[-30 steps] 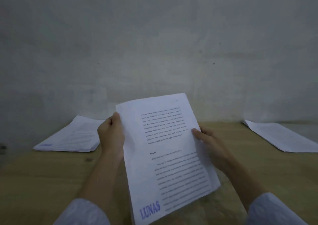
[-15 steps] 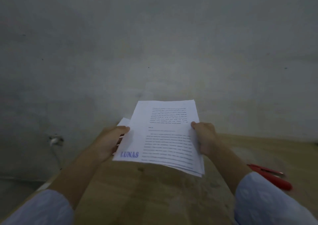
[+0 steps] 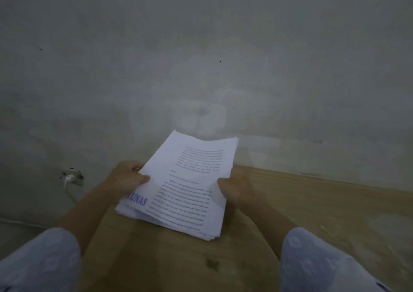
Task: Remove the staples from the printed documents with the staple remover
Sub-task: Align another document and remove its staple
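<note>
A printed document (image 3: 190, 180) with black text and a blue "LUNAS" stamp lies nearly flat, low over a white paper stack whose edges show beneath it at the table's left end. My left hand (image 3: 125, 180) grips its left edge, thumb on top by the stamp. My right hand (image 3: 234, 189) holds the right edge, thumb on the page and fingers under it. The staple remover is out of view, and no staple can be made out.
The wooden table (image 3: 324, 213) runs to the right along a grey wall (image 3: 201, 57). A wall socket with a white plug and cable (image 3: 71, 176) sits left of the table, below its level.
The view has swung left. Both hands carried the document from upright in front of me down and left, onto the stack at the table's left end. The red staple remover has left the view.
</note>
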The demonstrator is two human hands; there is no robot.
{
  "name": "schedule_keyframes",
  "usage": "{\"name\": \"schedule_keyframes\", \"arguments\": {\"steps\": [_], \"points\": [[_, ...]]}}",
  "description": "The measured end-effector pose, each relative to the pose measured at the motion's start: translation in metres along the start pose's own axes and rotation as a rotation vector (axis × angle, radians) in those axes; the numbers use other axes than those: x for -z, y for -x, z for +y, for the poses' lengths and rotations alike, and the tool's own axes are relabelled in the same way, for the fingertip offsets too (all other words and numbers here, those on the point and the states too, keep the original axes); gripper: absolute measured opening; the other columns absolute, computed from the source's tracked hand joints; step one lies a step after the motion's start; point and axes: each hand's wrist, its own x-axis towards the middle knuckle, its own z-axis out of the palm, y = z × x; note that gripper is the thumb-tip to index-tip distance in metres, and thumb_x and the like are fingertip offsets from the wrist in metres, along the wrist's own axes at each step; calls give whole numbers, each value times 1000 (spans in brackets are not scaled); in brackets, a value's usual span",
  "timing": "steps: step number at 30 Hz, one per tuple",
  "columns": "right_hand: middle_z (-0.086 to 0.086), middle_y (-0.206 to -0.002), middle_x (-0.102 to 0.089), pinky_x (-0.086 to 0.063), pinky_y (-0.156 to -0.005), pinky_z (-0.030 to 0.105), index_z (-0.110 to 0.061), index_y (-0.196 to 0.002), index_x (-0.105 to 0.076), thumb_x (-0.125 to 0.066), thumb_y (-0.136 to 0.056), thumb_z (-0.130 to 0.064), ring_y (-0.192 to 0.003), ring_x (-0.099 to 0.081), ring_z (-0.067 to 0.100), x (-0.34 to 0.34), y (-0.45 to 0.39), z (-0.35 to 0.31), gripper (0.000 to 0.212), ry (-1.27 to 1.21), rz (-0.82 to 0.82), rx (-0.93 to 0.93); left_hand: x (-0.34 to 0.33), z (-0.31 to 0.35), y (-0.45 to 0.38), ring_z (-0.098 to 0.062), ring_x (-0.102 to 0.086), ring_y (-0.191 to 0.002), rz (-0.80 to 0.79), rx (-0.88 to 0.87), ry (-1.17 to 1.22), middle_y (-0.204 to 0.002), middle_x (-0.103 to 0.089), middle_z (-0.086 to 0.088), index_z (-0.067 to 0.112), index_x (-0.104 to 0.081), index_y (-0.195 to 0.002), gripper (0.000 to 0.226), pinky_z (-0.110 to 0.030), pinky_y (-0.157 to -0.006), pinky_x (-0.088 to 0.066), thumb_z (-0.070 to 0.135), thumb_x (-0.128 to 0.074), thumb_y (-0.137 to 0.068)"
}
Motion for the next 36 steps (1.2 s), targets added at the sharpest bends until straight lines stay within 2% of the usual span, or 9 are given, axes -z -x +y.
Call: {"name": "schedule_keyframes", "arguments": {"steps": [4, 8, 11, 16, 19, 22, 26, 31, 36], "points": [[18, -110, -65, -52, -86, 39, 3, -111, -59, -51, -86, -10, -98, -62, 28, -5, -9, 12, 30, 227, -38, 79, -14, -19, -19, -29, -61, -95, -19, -35, -195, -111, -64, -17, 0, -60, -112, 29, -31, -77, -46, 6, -62, -84], [14, -104, -64, -45, -57, 22, 0, -104, -60, -53, -84, -15, -84, -61, 22, -8, -14, 18, 26, 339, -15, 110, -24, -35, -28, -22, -57, -90, -6, -121, -361, -108, -62, -11, 4, -61, -109, 24, -28, -73, -42, 14, -58, -87], [11, -91, -61, -32, -45, 17, -1, -90, -58, -53, -82, -15, -63, -50, 13, -11, -17, 20, 17, 388, -1, 128, -27, -44, -31, -33, -56, -92, 38, -138, -436, -104, -60, -20, 3, -59, -101, 24, -38, -81, -46, 23, -57, -87], [10, -84, -60, -36, -49, 21, -2, -87, -54, -52, -87, -21, -69, -51, 17, -17, -16, 21, 19, 461, 26, 155, -34, -44, -22, -31, -40, -126, -7, -165, -604, -138, -44, -13, 16, -37, -138, 58, -42, -104, -34, 49, -44, -91], [13, -106, -59, -39, -62, 21, -4, -103, -51, -47, -94, -29, -84, -54, 20, -19, -13, 18, 27, 557, 23, 142, -37, -42, -16, -28, -33, -131, -43, -185, -745, -143, -36, -10, 20, -27, -143, 72, -40, -106, -29, 62, -41, -86], [14, -123, -53, -38, -74, 25, -2, -117, -48, -43, -97, -34, -105, -56, 24, -24, -11, 17, 38, 614, 30, 133, -39, -40, -11, -29, -32, -132, -40, -196, -809, -145, -35, -10, 18, -23, -144, 72, -41, -107, -28, 61, -36, -88], [15, -122, -55, -38, -74, 25, -2, -116, -50, -41, -98, -34, -106, -56, 24, -22, -13, 16, 38, 604, 17, 108, -40, -36, -8, -30, -28, -136, -92, -173, -870, -149, -30, -11, 15, -20, -144, 65, -42, -110, -26, 55, -28, -94], [15, -135, -50, -39, -94, 29, 1, -131, -44, -39, -98, -33, -122, -49, 29, -7, -13, 15, 47, 436, -67, 96, -28, -22, -1, -30, -29, -135, -145, -180, -810, -148, -31, -10, 14, -19, -144, 61, -43, -108, -28, 48, -33, -95], [8, -121, -55, -39, -86, 26, -7, -136, -42, -50, -94, -27, -104, -51, 18, 24, 12, 6, 47, 327, -126, 217, -24, 21, 26, -24, -27, -138, -239, -353, -686, -152, -26, -8, 13, -16, -147, 61, -37, -111, -26, 40, -38, -97]]}}
